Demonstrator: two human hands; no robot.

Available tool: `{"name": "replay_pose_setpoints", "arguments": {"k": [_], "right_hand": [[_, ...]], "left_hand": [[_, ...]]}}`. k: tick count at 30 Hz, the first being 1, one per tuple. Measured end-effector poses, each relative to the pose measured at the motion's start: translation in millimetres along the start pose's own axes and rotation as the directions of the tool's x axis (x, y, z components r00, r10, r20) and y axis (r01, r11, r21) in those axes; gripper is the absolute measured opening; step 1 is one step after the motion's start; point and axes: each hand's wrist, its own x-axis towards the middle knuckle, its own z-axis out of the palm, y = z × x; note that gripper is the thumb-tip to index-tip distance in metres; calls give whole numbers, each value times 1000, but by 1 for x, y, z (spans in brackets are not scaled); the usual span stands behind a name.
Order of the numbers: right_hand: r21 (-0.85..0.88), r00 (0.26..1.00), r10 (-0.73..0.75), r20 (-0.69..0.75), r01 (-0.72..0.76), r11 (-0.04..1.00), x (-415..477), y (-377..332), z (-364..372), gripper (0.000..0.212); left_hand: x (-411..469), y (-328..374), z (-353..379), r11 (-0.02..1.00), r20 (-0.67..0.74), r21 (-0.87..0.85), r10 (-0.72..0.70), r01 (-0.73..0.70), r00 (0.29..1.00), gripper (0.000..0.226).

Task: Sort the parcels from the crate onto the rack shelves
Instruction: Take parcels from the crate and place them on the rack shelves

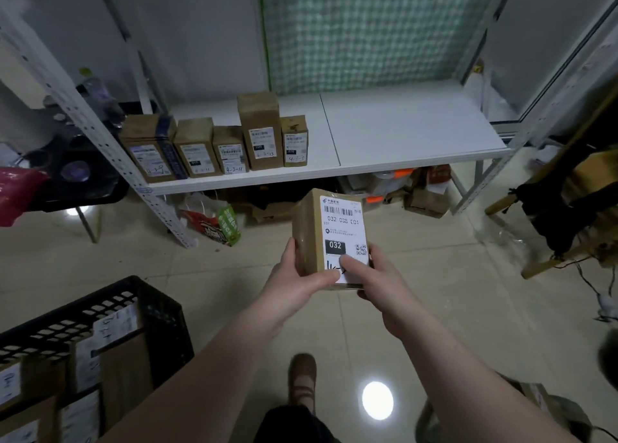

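Observation:
A small brown cardboard parcel (329, 228) with a white label reading 032 is held upright in front of me, above the floor and below the shelf edge. My left hand (296, 280) grips its left side and bottom corner. My right hand (373, 277) grips its right side, thumb lying on the label. The white rack shelf (401, 131) carries several labelled brown parcels (214, 141) in a row at its left end. The black plastic crate (157, 312) at the lower left holds several more parcels (110, 362).
A perforated rack post (100, 135) slants down at the left. Bags and boxes (418, 192) lie under the shelf. A wooden chair with dark clothing (568, 205) stands at the right. My foot (302, 375) is on the tiled floor.

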Motion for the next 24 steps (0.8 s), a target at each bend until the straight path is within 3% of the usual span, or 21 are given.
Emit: {"name": "replay_pose_setpoints", "arguments": {"k": [2,5,8,13,24], "right_hand": [[-17,999,-36,1,36,999,16,-5,-3,38],[-41,998,-59,6,59,997,47,-14,-10,62],[-56,997,-75,-21,73,996,85,-22,-16,64],[-42,997,-44,-59,41,998,158,-44,-13,77],[-95,951,-85,-298,59,994,301,-50,-12,67]], "left_hand": [[19,2,6,998,-33,51,25,-23,999,70],[53,5,13,987,-106,158,44,-27,993,102],[93,14,13,964,-118,266,33,0,992,118],[165,39,-5,927,-114,376,48,-2,992,122],[302,54,-39,864,21,502,24,-31,999,110]]}}
